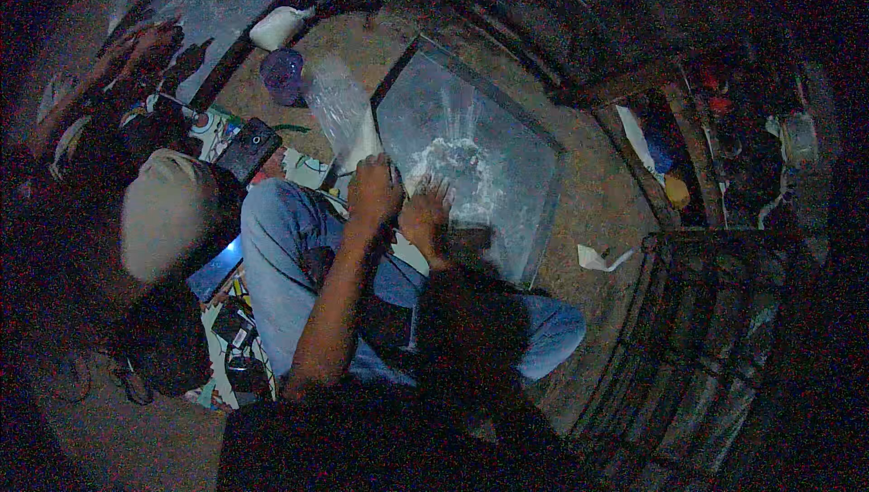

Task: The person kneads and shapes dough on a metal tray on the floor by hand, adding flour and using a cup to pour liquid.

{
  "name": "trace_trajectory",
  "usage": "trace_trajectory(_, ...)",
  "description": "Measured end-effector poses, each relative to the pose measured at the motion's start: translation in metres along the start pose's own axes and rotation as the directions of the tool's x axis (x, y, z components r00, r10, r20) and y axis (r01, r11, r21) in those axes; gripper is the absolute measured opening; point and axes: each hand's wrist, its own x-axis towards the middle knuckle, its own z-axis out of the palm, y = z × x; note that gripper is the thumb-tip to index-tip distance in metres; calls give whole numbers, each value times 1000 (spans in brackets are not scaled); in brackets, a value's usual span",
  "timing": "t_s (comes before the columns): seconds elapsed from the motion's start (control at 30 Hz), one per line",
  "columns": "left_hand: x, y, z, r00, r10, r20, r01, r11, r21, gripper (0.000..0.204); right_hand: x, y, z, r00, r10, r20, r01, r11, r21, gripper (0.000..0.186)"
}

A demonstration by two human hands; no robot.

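My left hand (pixel 374 189) is closed at the near end of a clear plastic bag (pixel 339 107) with something white in its lower part. The bag stretches away toward the far left, along the edge of a grey, dark-rimmed board (pixel 516 148). On the board's near left part lies my right hand (pixel 429 211), its fingers stretched out and apart. Just beyond them, white powder (pixel 457 162) is spread in a rough ring with streaks running away from it. A dark block-like shape (pixel 471 238) sits to the right of my right wrist, too dim to make out.
At the left are another person's hands (pixel 149 48) and beige cap (pixel 167 211), by a second board (pixel 235 3). Nearby are a white bundle (pixel 278 28), a purple container (pixel 283 76), a dark phone (pixel 249 150) and a lit screen (pixel 219 267). White paper (pixel 602 259) lies right.
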Motion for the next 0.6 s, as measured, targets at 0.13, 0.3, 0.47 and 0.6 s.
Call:
trace_trajectory(0.13, -11, -7, 42, 958, -146, -246, 94, 973, -209, 33, 46, 9, 22, 978, 102, -183, -109, 994, -29, 64)
trace_trajectory(0.3, -16, -5, 36, 972, -3, -237, -25, 993, -117, 24, 104, 25, 26, 940, 259, -221, -259, 965, 28, 64)
trace_trajectory(0.47, -20, -9, 32, 991, -3, -135, -7, 997, -77, 22, 152, 26, 1, 953, 71, -294, -86, 995, -39, 64)
trace_trajectory(0.6, -18, -7, 27, 977, 19, -214, -42, 994, -101, 18, 186, 44, 9, 959, -3, -283, -66, 969, -236, 59)
